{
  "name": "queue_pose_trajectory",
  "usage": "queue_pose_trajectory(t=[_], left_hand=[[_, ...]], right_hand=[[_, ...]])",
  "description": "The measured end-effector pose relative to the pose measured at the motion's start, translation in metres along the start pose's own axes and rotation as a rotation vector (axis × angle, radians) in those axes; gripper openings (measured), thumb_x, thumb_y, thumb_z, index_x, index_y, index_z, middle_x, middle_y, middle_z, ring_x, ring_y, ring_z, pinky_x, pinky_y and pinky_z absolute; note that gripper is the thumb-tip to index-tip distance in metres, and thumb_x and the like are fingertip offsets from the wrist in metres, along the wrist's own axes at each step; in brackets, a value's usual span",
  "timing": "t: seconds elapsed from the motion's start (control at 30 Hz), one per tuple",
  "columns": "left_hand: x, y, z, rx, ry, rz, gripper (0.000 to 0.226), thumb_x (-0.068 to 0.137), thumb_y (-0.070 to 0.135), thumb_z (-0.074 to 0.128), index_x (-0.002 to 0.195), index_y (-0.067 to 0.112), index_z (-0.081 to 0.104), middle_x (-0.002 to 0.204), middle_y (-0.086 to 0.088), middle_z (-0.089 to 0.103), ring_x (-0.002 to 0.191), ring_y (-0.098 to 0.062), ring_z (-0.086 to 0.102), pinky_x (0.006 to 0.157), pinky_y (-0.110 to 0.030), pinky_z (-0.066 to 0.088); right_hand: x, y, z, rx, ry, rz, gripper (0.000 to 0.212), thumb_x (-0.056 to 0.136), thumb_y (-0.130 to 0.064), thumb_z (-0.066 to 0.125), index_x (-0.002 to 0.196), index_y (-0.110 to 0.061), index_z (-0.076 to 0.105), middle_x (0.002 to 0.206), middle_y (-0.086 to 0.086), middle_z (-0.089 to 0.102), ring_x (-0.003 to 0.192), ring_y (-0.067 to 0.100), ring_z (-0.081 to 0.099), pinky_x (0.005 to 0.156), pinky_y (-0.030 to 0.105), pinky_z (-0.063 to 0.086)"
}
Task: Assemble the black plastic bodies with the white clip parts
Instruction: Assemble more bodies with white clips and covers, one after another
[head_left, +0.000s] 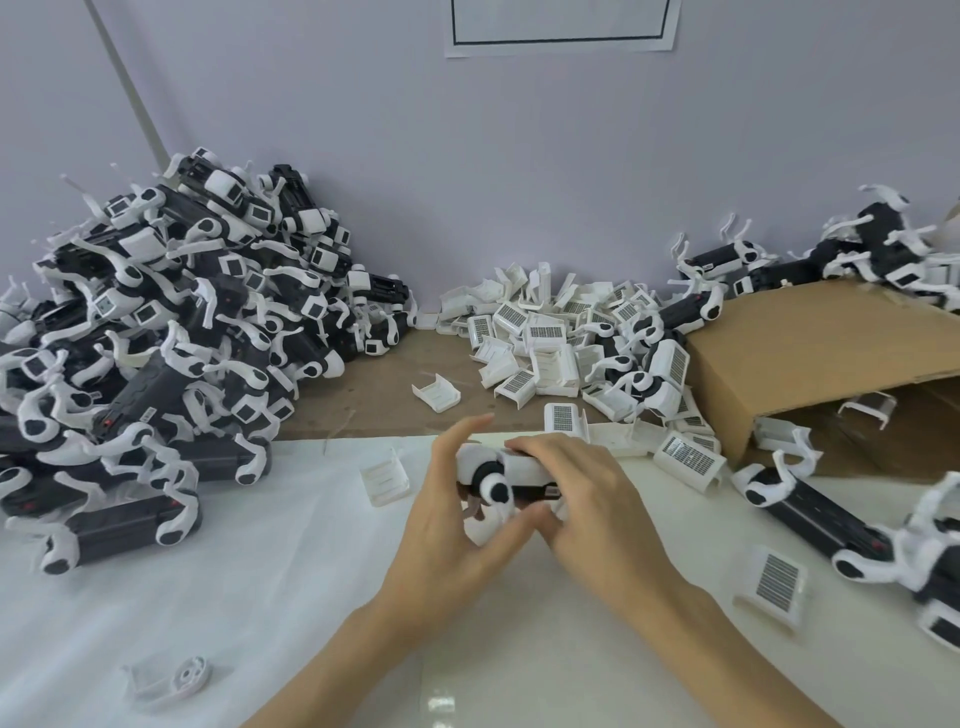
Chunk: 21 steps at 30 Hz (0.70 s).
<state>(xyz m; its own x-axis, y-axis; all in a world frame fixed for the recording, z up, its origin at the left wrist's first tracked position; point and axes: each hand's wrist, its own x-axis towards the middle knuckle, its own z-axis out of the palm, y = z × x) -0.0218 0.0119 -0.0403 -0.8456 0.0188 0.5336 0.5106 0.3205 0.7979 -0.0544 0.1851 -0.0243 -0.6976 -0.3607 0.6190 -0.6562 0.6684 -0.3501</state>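
2 hands meet in the middle of the white table (208, 597), near the person. The left hand (447, 540) cups the black body (530, 492) from below, with its thumb curled under and its pointing finger sticking up loose. The right hand (582, 499) lies over the top, fingers curled down on a white clip part (522, 465) that sits on the body. It looks like the clip is being pushed on.

The body looks light, hard and stiff, so it will not bend. Its smooth plastic could slip. The thin white arms on it look easy to snap, so the thick black middle is the best place to hold. The clip looks thin and a bit springy, so press on its flat back.

A big pile of finished pieces (156, 338) is far left. Loose white clips (540, 338) lie far in the middle. A brown box (810, 353) is on the right.
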Motion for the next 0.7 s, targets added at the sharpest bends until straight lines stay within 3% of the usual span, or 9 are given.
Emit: queue_pose_trajectory(t=[0.1, 0.2, 0.3, 0.4, 0.47, 0.57, 0.7], left_hand=[[-0.002, 0.003, 0.004, 0.061, 0.039, 0.066, 0.072, 0.089, 0.043, 0.081, 0.144, 0.051, 0.035, 0.114, 0.027, 0.057, 0.097, -0.009, 0.062, 0.084, -0.013, 0.051], [-0.003, 0.003, 0.004, 0.048, 0.049, 0.047, 0.062, 0.09, 0.043, 0.079, 0.139, 0.047, 0.04, 0.116, 0.018, 0.061, 0.1, -0.013, 0.062, 0.082, -0.014, 0.051], [-0.001, 0.005, 0.0, 0.019, 0.034, 0.014, 0.051, 0.09, 0.042, 0.078, 0.131, 0.04, 0.047, 0.112, 0.015, 0.064, 0.101, -0.019, 0.063, 0.082, -0.014, 0.05], [0.006, 0.006, -0.014, 0.011, -0.037, 0.007, 0.046, 0.093, 0.028, 0.079, 0.128, 0.034, 0.05, 0.117, 0.011, 0.064, 0.112, -0.021, 0.062, 0.09, -0.016, 0.049], [0.012, 0.004, -0.026, 0.044, -0.131, 0.002, 0.048, 0.094, 0.02, 0.08, 0.131, 0.029, 0.051, 0.126, 0.01, 0.063, 0.122, -0.023, 0.06, 0.1, -0.026, 0.048], [0.017, 0.004, -0.035, 0.175, -0.266, 0.057, 0.051, 0.095, 0.011, 0.079, 0.131, 0.031, 0.049, 0.15, 0.012, 0.056, 0.143, -0.022, 0.048, 0.116, -0.046, 0.036], [0.022, 0.0, -0.038, 0.296, -0.34, 0.173, 0.049, 0.096, 0.008, 0.076, 0.131, 0.027, 0.048, 0.173, 0.018, 0.024, 0.164, -0.012, 0.011, 0.123, -0.045, 0.018]], right_hand=[[0.0, 0.005, -0.003, 0.009, -0.002, 0.001, 0.069, 0.069, 0.003, 0.084, 0.131, -0.02, 0.064, 0.124, -0.009, 0.068, 0.111, 0.019, 0.059, 0.099, 0.022, 0.042], [0.001, 0.005, -0.003, -0.039, 0.024, -0.044, 0.067, 0.068, 0.0, 0.086, 0.128, -0.023, 0.067, 0.12, -0.013, 0.07, 0.105, 0.021, 0.059, 0.096, 0.021, 0.042], [0.004, 0.006, -0.006, -0.037, -0.003, -0.018, 0.058, 0.076, -0.011, 0.087, 0.129, -0.026, 0.068, 0.121, -0.016, 0.07, 0.108, 0.021, 0.059, 0.096, 0.032, 0.051], [0.007, 0.012, -0.017, 0.355, -0.207, 0.076, 0.048, 0.093, -0.025, 0.075, 0.138, -0.029, 0.06, 0.133, -0.018, 0.06, 0.129, 0.009, 0.056, 0.106, 0.028, 0.045], [0.011, 0.017, -0.025, 0.533, -0.274, 0.13, 0.039, 0.1, -0.03, 0.062, 0.139, -0.029, 0.059, 0.138, -0.018, 0.058, 0.137, 0.009, 0.051, 0.111, 0.023, 0.038], [0.011, 0.023, -0.03, 0.412, -0.294, 0.108, 0.033, 0.108, -0.03, 0.054, 0.14, -0.027, 0.061, 0.139, -0.023, 0.055, 0.138, 0.002, 0.048, 0.114, 0.021, 0.035], [0.011, 0.022, -0.025, 0.157, -0.293, 0.041, 0.031, 0.104, -0.033, 0.06, 0.133, -0.021, 0.061, 0.131, -0.018, 0.053, 0.126, 0.002, 0.049, 0.11, 0.028, 0.039]])
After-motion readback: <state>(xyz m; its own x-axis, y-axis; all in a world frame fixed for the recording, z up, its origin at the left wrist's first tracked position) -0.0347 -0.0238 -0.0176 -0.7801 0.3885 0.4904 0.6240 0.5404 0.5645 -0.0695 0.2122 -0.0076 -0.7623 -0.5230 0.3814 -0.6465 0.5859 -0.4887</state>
